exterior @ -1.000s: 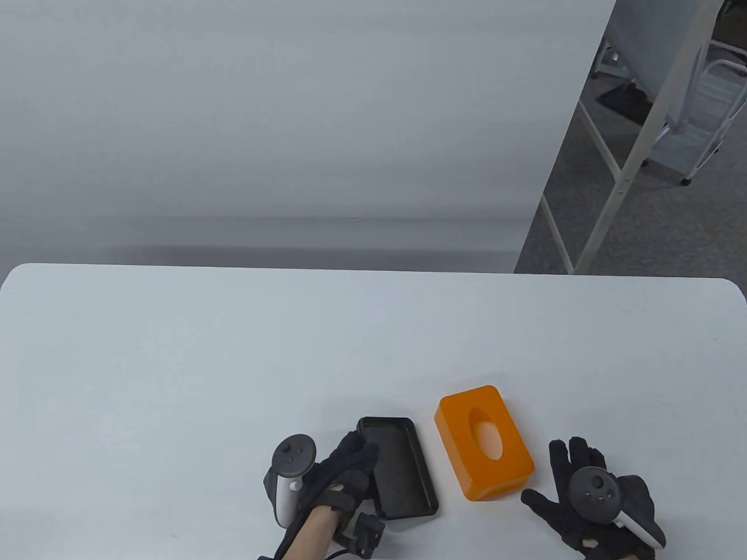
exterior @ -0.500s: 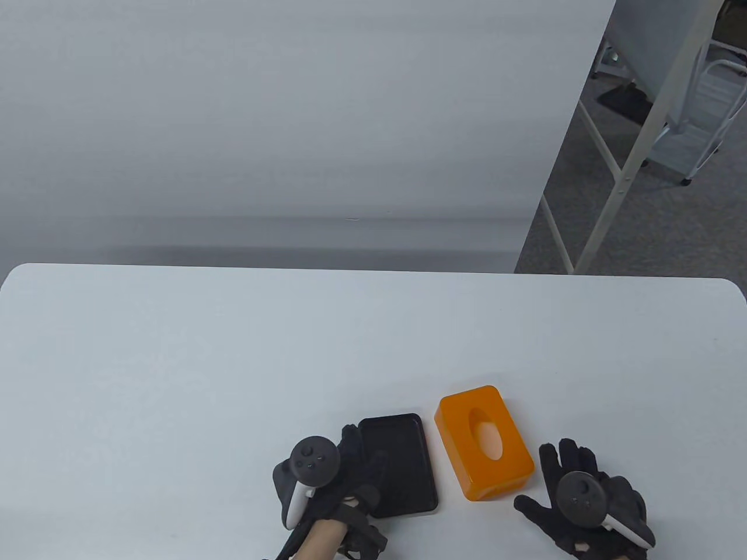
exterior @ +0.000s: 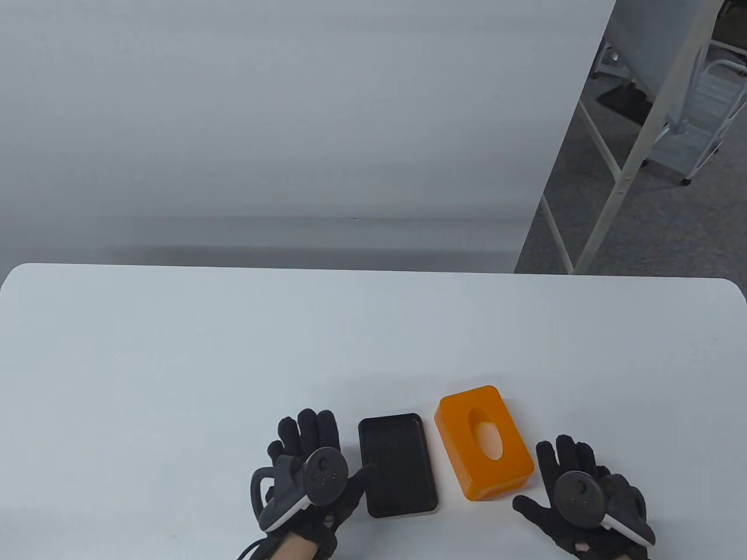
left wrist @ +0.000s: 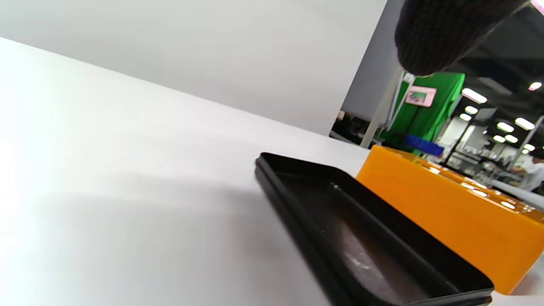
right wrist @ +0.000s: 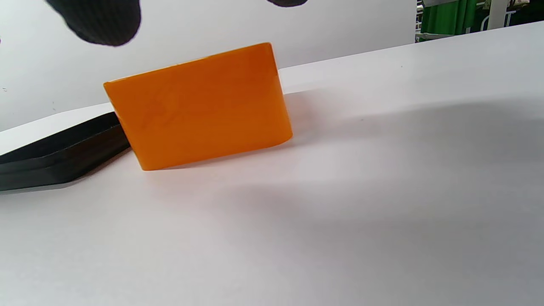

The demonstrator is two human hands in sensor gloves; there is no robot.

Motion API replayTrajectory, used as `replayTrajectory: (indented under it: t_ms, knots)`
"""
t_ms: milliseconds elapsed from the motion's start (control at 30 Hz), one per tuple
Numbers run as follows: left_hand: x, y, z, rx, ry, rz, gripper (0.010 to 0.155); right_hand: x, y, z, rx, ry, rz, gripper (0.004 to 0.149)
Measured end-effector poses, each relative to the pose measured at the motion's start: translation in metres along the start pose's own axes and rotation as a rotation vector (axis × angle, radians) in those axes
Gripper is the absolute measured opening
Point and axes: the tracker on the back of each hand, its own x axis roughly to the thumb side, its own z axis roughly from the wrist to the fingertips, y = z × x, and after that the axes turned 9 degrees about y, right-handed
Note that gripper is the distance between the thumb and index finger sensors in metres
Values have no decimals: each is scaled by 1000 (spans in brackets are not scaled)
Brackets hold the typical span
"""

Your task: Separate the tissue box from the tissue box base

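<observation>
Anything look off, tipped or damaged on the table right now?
Nothing stands out. The orange tissue box and black base sit flat, side by side and apart, both intact. Neither the left hand nor the right hand holds anything.

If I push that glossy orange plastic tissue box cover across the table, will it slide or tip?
The glossy orange plastic tissue box cover looks rigid. It sits low and wide on the smooth white table, so it likely slides rather than tips. Being a hollow shell with an oval slot, it is probably light.

Tissue box base (exterior: 398, 465) just left of tissue box (exterior: 483, 441), on table (exterior: 175, 361).
</observation>
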Motion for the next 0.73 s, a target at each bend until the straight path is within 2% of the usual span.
replayTrajectory:
  t_ms: [200,300,733]
  knots:
    - [-6,2,9,-137,-14,49,114,-2,8,3,-8,0,-2,96]
    - [-3,7,10,-121,24,52,113,-2,10,4,-7,6,12,96]
    - [-9,7,9,-114,18,18,112,4,13,0,11,19,-11,96]
